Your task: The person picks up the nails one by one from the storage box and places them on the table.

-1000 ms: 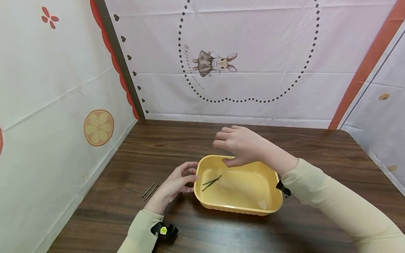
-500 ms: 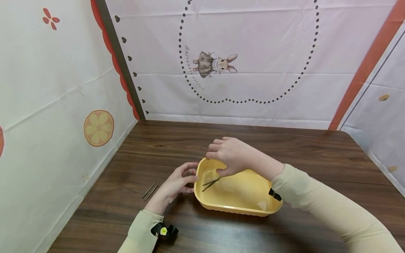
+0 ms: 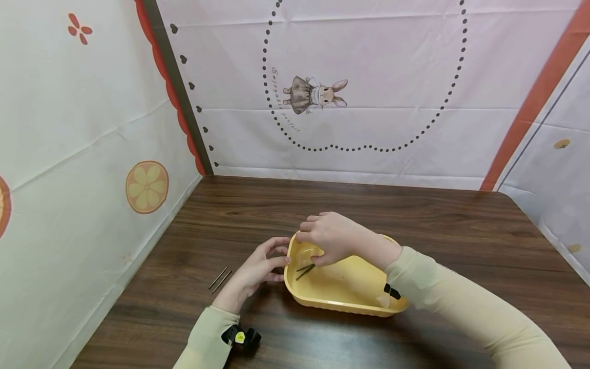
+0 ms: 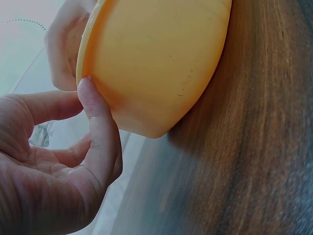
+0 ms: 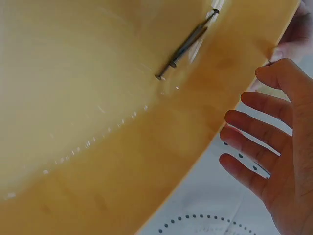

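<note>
A yellow plastic bin (image 3: 345, 302) stands on the table, with a pair of dark nails (image 5: 188, 45) lying crossed at its left end. My left hand (image 3: 258, 266) touches the outside and rim of that end with bent, relaxed fingers; a fingertip presses the wall in the left wrist view. Over the far left part of the bin hovers my right hand (image 3: 329, 238), its thumb above the nails. In the right wrist view its fingers (image 5: 266, 126) spread loosely, near the rim, with nothing between them. Two more nails (image 3: 220, 280) lie on the table to the left.
The dark wood-grain table (image 3: 249, 205) runs back to a printed cloth wall (image 3: 382, 102). More cloth (image 3: 83, 195) hangs along the left side. A whitish patch (image 3: 384, 301) shows inside the bin's near right corner.
My right hand has come down and toward me, lower over the bin's left end, and its thumb now covers part of the nails. The left hand stays at the rim.
</note>
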Action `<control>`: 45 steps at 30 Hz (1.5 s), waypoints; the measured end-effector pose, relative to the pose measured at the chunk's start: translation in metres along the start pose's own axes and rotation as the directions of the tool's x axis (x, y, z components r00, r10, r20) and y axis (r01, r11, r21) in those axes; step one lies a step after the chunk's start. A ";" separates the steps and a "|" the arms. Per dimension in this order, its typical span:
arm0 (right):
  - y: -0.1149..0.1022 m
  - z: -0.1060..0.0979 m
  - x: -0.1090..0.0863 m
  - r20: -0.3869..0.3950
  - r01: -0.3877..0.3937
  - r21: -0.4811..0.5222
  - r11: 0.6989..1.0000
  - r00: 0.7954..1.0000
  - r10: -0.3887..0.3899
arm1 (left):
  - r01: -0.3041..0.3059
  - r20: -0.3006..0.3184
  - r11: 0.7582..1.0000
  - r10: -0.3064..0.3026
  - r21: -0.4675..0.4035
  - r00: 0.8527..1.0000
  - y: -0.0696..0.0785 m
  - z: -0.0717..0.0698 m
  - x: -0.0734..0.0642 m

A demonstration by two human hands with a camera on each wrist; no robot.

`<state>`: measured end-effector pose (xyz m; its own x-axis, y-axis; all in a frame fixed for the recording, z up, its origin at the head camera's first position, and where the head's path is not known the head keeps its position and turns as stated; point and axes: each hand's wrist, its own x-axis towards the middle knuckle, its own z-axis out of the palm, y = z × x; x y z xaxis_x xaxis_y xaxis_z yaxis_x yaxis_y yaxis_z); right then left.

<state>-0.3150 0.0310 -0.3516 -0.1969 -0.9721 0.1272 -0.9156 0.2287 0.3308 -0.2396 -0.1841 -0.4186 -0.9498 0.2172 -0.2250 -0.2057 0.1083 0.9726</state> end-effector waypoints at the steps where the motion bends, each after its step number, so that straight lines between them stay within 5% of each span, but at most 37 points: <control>1: -0.001 0.001 0.000 0.003 0.003 0.007 1.000 1.000 -0.003 | -0.004 0.006 1.000 0.004 -0.003 1.000 0.000 0.000 0.000; 24: -0.020 0.036 0.005 0.214 0.031 -0.023 0.999 0.977 -0.025 | -0.008 0.030 1.000 0.008 -0.010 1.000 0.001 0.001 -0.003; 45: -0.023 0.039 0.011 0.238 0.030 -0.026 0.999 0.971 -0.023 | -0.002 0.014 1.000 0.002 -0.008 1.000 0.002 0.000 -0.002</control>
<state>-0.3096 0.0133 -0.3948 -0.2539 -0.9613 -0.1069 -0.9115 0.2008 0.3589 -0.2379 -0.1848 -0.4164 -0.9468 0.2311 -0.2237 -0.2055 0.1005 0.9735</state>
